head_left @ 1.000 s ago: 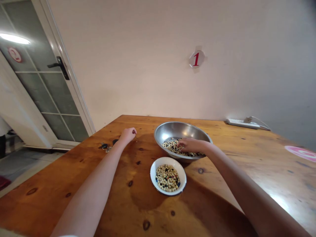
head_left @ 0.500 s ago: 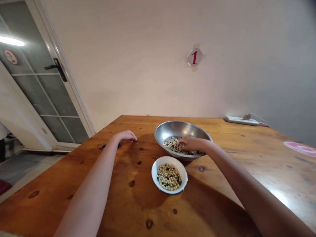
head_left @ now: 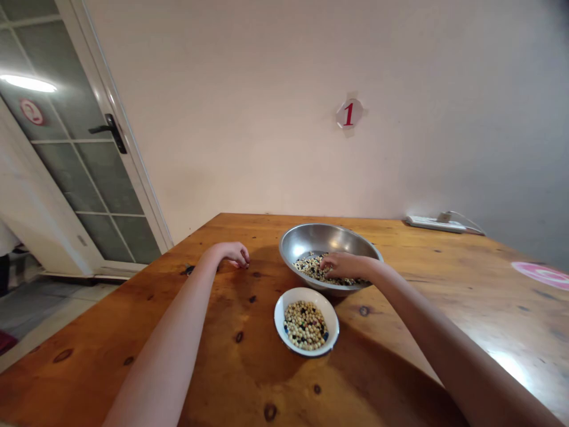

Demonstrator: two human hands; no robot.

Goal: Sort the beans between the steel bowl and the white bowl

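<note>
My left hand (head_left: 235,254) rests low over the table, left of the bowls, its fingers pinched together with a tiny pale bead at their tips. Inside a wide steel bowl (head_left: 296,235) is my right hand (head_left: 344,265), fingers curled down into small beads (head_left: 308,265), mostly pale with black ones among them. What those fingers hold, if anything, is hidden. In front of the steel bowl stands a smaller white bowl (head_left: 330,314) with a dark rim edge. It holds pale round beads (head_left: 306,326) mixed with black and a few coloured ones.
Both bowls stand on a knotty wooden table (head_left: 222,362). At its back right lies a white power strip (head_left: 435,223) with a plug and cord. A pink round sticker (head_left: 542,274) is on the right side. A small dark object (head_left: 189,270) lies beyond my left forearm.
My left hand has moved slightly, its fingers drawing down and together over a tiny bead on the table. The right hand stays in the steel bowl. The whole view has shifted a little.
</note>
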